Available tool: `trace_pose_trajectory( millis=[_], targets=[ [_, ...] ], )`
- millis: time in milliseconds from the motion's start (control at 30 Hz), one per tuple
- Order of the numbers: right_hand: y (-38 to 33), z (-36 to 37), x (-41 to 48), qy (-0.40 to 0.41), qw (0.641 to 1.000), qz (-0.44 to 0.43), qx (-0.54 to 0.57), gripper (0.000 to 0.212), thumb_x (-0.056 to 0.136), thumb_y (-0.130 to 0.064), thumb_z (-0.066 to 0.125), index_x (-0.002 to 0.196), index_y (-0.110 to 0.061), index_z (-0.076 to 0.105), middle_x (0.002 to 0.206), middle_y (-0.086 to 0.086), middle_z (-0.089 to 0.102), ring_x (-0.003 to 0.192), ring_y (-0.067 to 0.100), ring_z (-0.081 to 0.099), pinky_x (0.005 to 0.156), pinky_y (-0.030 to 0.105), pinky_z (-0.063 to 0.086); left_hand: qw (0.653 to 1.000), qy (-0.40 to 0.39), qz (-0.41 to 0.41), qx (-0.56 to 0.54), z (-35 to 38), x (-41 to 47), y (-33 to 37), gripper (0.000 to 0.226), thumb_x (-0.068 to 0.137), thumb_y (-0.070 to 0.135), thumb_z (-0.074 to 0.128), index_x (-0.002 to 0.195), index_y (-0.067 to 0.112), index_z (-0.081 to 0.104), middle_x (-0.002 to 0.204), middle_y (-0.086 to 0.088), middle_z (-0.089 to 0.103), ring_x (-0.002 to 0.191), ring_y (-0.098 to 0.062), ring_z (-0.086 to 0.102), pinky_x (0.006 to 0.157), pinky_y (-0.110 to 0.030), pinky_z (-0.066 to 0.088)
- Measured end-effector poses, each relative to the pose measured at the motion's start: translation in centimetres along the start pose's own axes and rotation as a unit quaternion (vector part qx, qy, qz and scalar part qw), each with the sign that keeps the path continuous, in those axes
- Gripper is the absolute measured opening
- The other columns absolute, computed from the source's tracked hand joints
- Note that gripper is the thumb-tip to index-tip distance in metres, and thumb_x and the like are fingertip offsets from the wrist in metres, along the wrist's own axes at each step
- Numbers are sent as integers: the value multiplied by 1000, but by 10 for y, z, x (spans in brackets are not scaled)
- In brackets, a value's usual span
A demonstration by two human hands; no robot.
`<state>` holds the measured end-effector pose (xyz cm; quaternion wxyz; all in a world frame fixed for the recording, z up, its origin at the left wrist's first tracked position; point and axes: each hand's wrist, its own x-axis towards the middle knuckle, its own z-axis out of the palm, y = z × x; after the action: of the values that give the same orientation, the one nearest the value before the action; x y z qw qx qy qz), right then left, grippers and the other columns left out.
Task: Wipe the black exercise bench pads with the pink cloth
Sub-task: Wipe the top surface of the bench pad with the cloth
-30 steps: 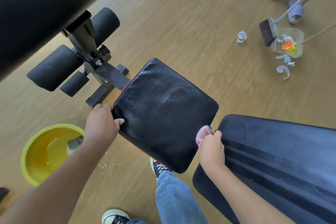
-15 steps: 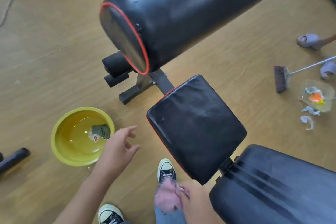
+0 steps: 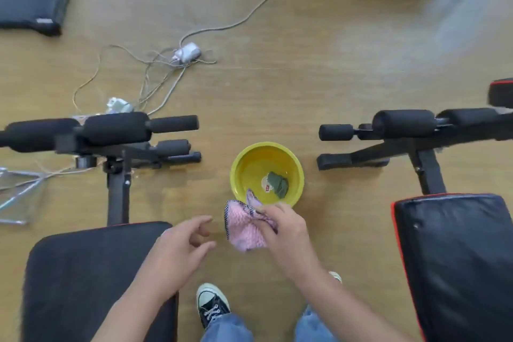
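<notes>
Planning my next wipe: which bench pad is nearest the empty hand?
The left bench pad; the left hand is over its corner. The right bench pad lies beyond the pink cloth.

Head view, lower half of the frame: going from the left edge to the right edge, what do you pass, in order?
left bench pad → left hand, fingers loose and holding nothing → pink cloth → right hand, gripping the cloth → right bench pad
</notes>
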<state>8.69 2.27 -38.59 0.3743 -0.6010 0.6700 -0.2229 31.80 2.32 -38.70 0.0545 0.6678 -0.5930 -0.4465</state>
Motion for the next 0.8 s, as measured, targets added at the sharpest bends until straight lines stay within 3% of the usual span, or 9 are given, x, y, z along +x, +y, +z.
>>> trace_pose_trajectory(
  millis=[100,300,400,500,567,633,667,733,800],
  targets=[
    [-37,58,6,-37,995,-80,-38,13,90,-7,73,99,-15,72,85,-6,59,77,11,54,70,22,44,996,46,-66,-32,-42,-29,-53,49,79,27,79,123,42,63,98,18,72,83,3,68,83,-27,55],
    [-82,180,0,-91,957,-234,-144,18,90,-12,55,98,-11,71,101,0,68,81,27,55,69,36,53,978,128,-156,-56,-91,-91,-152,50,78,26,80,125,35,64,100,18,70,81,1,68,86,-32,56],
    [-80,228,-4,-112,937,-265,-197,37,81,2,75,117,-5,70,113,5,67,91,25,53,81,31,52,963,171,-197,-69,-100,-115,-197,56,79,21,80,131,27,60,100,9,71,89,-8,68,90,-35,54],
    [-67,251,-35,-121,928,-279,-217,39,84,10,70,122,1,68,121,14,67,107,32,59,96,40,53,952,181,-239,-61,-105,-135,-239,56,83,22,76,135,27,56,103,6,69,94,-13,66,89,-34,51],
    [-54,249,-82,-216,872,-365,-243,31,94,3,58,122,-1,68,127,14,64,116,32,53,97,39,51,955,155,-252,-26,-107,-145,-260,56,86,23,72,138,29,52,104,5,64,94,-14,63,87,-35,50],
    [-43,236,-112,-377,740,-490,-264,23,87,6,61,107,3,72,114,17,68,100,32,52,81,41,56,954,136,-267,5,-109,-153,-273,61,86,26,71,141,34,47,108,3,59,103,-18,61,88,-39,49],
    [-42,233,-99,-394,692,-545,-262,18,87,6,61,102,3,72,110,18,68,94,32,53,77,42,58,951,130,-281,13,-109,-156,-277,66,85,29,72,144,37,42,114,0,57,110,-21,58,90,-41,49],
    [-52,227,-38,-349,723,-539,-255,14,91,4,64,102,2,71,109,17,70,97,33,61,83,42,59,943,100,-318,24,-109,-162,-287,75,82,38,73,148,40,36,127,-7,54,122,-27,51,94,-44,47],
    [-74,225,21,-135,834,-466,-263,19,84,9,75,100,1,70,99,17,69,88,29,63,85,28,54,937,61,-344,2,-106,-169,-301,79,78,43,76,148,37,38,131,-9,58,118,-27,56,95,-43,48]
  ],
)
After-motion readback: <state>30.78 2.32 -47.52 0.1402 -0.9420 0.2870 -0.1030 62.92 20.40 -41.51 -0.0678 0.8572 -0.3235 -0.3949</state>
